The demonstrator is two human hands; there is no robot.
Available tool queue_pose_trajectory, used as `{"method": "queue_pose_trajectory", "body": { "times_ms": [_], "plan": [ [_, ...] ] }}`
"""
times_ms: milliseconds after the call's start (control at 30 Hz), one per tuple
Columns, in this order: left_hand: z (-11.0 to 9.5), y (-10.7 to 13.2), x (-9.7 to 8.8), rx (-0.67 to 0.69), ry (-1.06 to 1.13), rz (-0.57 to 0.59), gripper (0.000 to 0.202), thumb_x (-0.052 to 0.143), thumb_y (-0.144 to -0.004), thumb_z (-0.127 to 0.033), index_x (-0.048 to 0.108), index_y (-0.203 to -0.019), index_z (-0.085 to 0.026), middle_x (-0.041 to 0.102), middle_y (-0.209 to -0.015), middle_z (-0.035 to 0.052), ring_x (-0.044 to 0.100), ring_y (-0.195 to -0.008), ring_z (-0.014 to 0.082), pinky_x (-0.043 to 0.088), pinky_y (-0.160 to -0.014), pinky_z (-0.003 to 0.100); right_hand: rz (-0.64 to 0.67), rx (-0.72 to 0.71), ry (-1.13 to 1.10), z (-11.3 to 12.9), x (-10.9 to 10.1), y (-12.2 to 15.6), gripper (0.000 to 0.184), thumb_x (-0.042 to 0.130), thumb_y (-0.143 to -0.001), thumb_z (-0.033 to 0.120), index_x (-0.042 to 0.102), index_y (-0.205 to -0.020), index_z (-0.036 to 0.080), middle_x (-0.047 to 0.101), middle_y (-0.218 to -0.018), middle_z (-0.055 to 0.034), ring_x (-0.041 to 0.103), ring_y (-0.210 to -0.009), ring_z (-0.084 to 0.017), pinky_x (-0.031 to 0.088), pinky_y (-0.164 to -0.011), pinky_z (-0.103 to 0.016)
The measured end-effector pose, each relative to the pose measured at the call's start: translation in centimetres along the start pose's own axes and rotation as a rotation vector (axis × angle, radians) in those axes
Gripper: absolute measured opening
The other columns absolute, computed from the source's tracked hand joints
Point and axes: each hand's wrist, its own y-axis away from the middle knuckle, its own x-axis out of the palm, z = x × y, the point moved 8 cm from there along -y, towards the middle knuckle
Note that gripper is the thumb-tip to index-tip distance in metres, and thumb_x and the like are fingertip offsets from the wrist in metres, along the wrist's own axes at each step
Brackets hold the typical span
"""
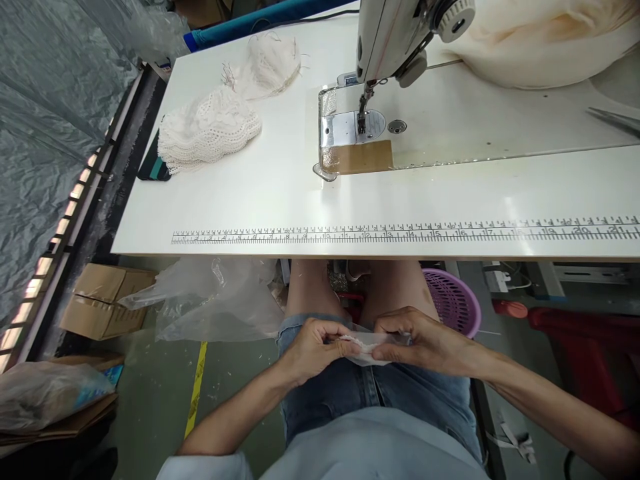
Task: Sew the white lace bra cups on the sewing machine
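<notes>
Over my lap, my left hand point(320, 348) pinches one side of a small piece of sheer white fabric point(364, 348) with a lacy edge. Thumb and fingers of my right hand point(413, 340) grip its other side, so the fabric spans the gap between both hands. Parts of it are hidden behind my fingers. Beyond the table edge stands a sewing machine point(395, 40), its presser foot point(362, 120) over the metal needle plate point(345, 128). A white lace piece point(207, 130) lies on the table's left, touching another white lace piece point(270, 65) with loose threads.
A printed ruler point(405, 231) runs along the front of the white table point(250, 200). Cream fabric point(545, 47) is heaped at the back right, near scissor-like metal blades point(617, 121). Below are a purple basket point(453, 303), a clear plastic bag point(220, 300) and a cardboard box point(107, 300).
</notes>
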Motion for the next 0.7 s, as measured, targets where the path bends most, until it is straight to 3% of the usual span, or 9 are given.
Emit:
{"method": "queue_pose_trajectory", "body": {
  "times_ms": [333, 700],
  "plan": [
    [0.34, 0.3, 0.38, -0.091, 0.081, 0.027, 0.028, 0.079, -0.061, -0.038, 0.074, -0.074, -0.013, 0.065, -0.066, 0.0009, 0.052, -0.061, 0.0086, 0.038, -0.063, 0.02, 0.059, -0.007, -0.078, 0.32, 0.14, 0.32, 0.034, 0.058, -0.082, 0.049, 0.06, -0.072, 0.017, 0.052, -0.068, 0.0009, 0.046, -0.062, -0.012, 0.032, -0.056, -0.024],
    [-0.41, 0.32, 0.67, -0.026, -0.092, 0.029, 0.035, 0.071, -0.069, -0.045, 0.073, -0.077, -0.011, 0.064, -0.064, 0.0022, 0.05, -0.058, 0.0093, 0.034, -0.056, 0.02, 0.001, 0.032, -0.087, 0.26, 0.28, 0.18, 0.036, 0.059, -0.081, 0.05, 0.055, -0.069, 0.017, 0.047, -0.062, 0.0029, 0.041, -0.058, -0.011, 0.029, -0.053, -0.023]
  ]
}}
